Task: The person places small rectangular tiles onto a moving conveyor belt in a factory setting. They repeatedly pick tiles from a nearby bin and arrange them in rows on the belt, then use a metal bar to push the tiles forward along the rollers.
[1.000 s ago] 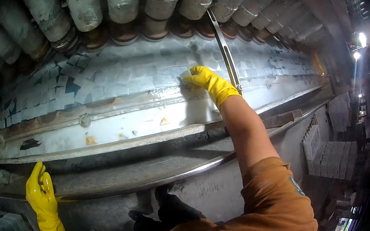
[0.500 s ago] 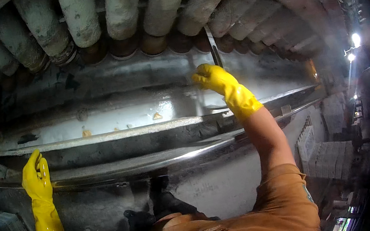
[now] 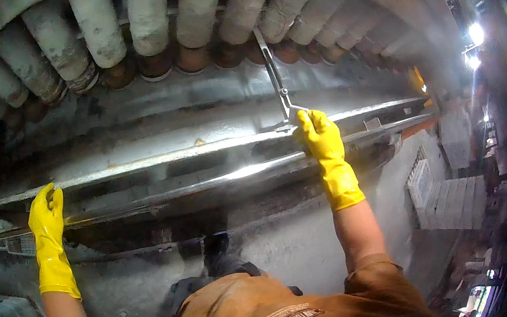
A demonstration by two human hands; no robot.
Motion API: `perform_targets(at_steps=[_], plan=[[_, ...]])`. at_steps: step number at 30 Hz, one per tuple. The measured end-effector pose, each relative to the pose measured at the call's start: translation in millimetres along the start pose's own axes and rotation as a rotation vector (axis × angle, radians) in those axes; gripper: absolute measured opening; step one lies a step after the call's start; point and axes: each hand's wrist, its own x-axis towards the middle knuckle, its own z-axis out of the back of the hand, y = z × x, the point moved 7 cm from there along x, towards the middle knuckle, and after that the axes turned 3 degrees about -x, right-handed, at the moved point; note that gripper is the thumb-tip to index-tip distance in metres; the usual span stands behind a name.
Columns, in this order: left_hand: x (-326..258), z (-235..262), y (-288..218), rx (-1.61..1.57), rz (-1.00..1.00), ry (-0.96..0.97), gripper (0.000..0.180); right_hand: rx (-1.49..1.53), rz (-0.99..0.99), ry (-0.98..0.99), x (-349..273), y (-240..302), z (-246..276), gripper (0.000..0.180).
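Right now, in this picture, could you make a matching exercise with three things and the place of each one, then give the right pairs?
Things:
1. left hand in a yellow rubber glove
2. right hand in a yellow rubber glove
3. row of pale dusty cylinders

Places:
a. across the top, above the trough
b. on the left end of the long shiny metal rail
c. at the foot of the thin upright metal bar

Pairs: 1-b, 2-c, 3-a

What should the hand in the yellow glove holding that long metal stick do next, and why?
Probably pull the long metal rod tool a little farther along the shiny metal ledge. The right hand grips the tool's lower end right at that ledge, and its far end reaches up toward the row of pale dusty rollers. The left hand rests on the ledge's rail, which looks like bracing.
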Motion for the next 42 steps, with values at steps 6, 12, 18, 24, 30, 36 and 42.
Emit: perform_targets(at_steps=[6,12,18,24,30,36,42], plan=[[11.3,-0.9,5.4,0.036,0.075,0.07,0.047,-0.076,-0.048,-0.008,8.1,-6.9,-4.3,0.039],[17.4,1.0,7.1,0.116,0.101,0.078,0.052,-0.229,0.099,-0.136,11.7,-12.4,-5.3,0.04],[24.1,-5.0,23.6,0.179,0.223,0.162,0.063,-0.121,0.167,0.032,10.4,-20.3,-12.6,0.043],[34.9,-18.8,33.4,0.281,0.273,0.236,0.063,0.278,-0.248,-0.057,11.8,-68.9,7.3,0.043],[30.3,-28.2,5.3,0.044,0.071,0.494,0.057,0.247,-0.161,-0.178,27.0,-74.8,28.0,0.043],[28.7,-36.7,-5.7,0.087,0.043,0.657,0.047,0.056,-0.054,-0.196,26.1,-70.6,31.6,0.044],[24.6,-55.3,-71.9,0.02,-0.141,0.755,0.045,-0.104,-0.182,-0.183,31.6,-93.8,26.8,0.053]])
